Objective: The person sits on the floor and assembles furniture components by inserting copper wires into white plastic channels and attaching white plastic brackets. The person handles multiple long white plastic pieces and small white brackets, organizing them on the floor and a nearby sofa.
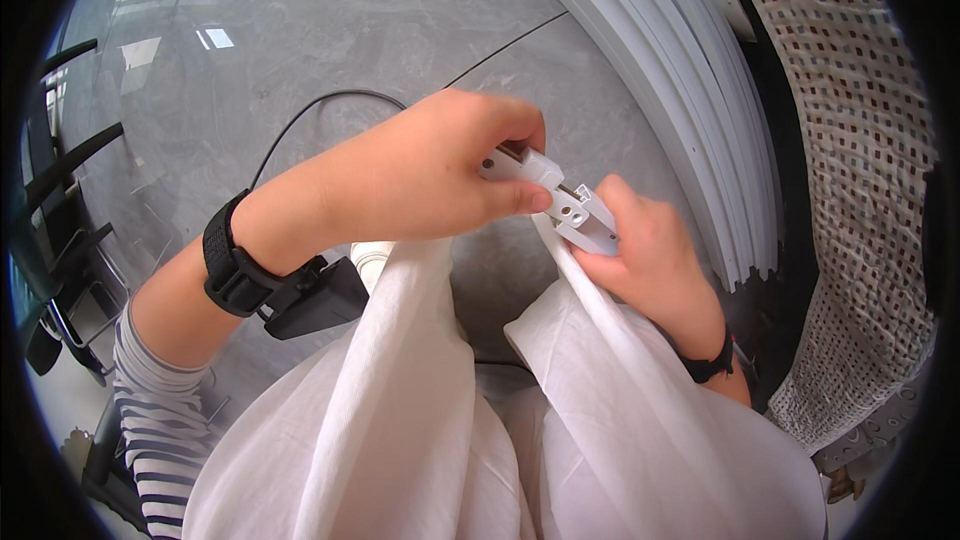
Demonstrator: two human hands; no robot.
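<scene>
Above my knees, my left hand (465,165) pinches a small white plastic channel-shaped piece (530,172) between thumb and curled fingers. My right hand (655,250) grips a white plastic connector (598,230) with forked sides, its thumb beneath and its index finger on top. Between the hands the two white parts meet end to end. A small block with two round holes or screws shows there, by the left thumb tip. Whether the parts are joined or only touching, I cannot tell. Fingers cover their outer ends.
Long white slatted rails (660,90) lie stacked at the right, beside a dotted woven cloth (840,90). A black cable (310,105) runs across the grey glossy floor (300,20). Dark chair legs (75,160) stand at the left. White fabric (400,420) covers my legs.
</scene>
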